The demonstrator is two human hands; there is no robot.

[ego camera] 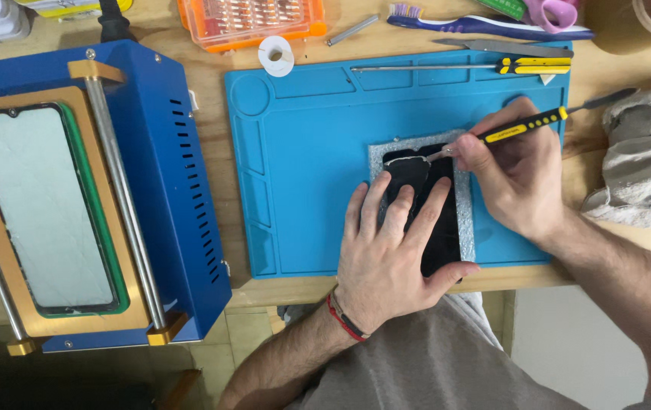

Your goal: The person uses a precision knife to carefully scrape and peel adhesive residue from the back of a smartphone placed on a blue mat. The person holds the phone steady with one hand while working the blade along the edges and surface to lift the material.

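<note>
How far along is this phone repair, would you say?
Somewhere in the middle, I'd guess. Done: a glass panel already lies on the blue machine. In hand: the left hand pins the dark phone on the blue mat while the right hand works a yellow-handled tool at its top. Left: I cannot tell.
</note>
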